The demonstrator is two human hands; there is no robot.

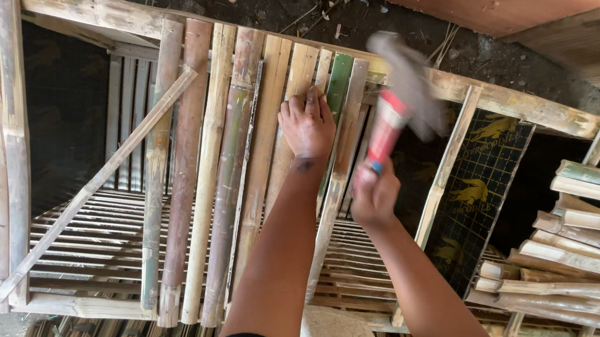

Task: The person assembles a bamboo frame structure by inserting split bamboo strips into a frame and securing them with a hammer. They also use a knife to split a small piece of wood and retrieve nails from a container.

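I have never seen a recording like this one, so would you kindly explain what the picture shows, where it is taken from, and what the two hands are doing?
There is no machine here: a person works with bare hands, and the single picture comes from a camera on their head, looking down. Below is a bamboo frame like a crate, with bamboo slats laid side by side across its top. The left hand presses flat on the slats near the far rail. The right hand grips a hammer with a red handle; its head is raised and blurred. At the right lies a stack of spare bamboo slats, and dark netting covers the frame's side.
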